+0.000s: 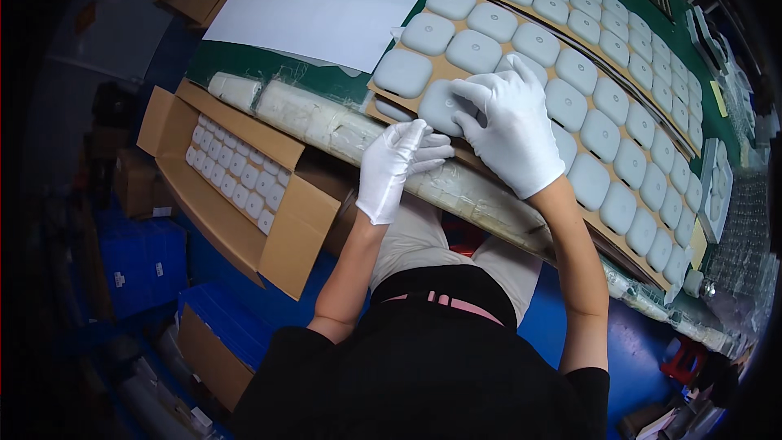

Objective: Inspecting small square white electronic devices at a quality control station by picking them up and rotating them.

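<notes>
Reaching over the green table (pixel 224 61), I have both bent arms toward the near cardboard tray (pixel 438 68), which carries rows of smooth, rounded square plastic pieces. Left of this tray stands an open brown carton (pixel 301 236) of stiff board; above the tray's left end lies a flat white sheet (pixel 318 20). My right hand (pixel 513 118), in thin white fabric glove, arches over the tray's near edge, its thumb and forefinger curved and moderately apart at one matte grey-white piece (pixel 440 106). My gloved left hand (pixel 401 161) comes beside that edge, thumb and forefinger nearly meeting by this piece, other fingers extended. Whether either hand grips it, I cannot tell.
</notes>
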`<act>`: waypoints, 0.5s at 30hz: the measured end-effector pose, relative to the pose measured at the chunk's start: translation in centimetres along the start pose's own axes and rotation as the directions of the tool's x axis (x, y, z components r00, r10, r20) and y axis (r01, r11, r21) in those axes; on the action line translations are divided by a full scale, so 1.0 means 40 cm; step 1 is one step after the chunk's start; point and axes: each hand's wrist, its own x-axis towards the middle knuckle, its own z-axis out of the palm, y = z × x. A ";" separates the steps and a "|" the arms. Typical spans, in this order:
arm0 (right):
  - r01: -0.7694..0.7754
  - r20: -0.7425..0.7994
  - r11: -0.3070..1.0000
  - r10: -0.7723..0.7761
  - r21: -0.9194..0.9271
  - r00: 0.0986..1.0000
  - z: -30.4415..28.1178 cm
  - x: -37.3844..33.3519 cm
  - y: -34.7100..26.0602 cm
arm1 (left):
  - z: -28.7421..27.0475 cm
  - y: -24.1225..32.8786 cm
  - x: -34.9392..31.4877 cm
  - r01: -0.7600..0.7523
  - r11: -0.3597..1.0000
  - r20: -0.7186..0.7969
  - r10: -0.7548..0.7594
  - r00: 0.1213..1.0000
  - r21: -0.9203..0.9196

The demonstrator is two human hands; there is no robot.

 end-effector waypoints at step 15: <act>-0.032 -0.044 0.956 0.047 0.291 0.998 -0.044 -0.051 -0.044 | -0.003 -0.016 -0.047 -0.249 0.965 -0.009 0.251 0.968 0.078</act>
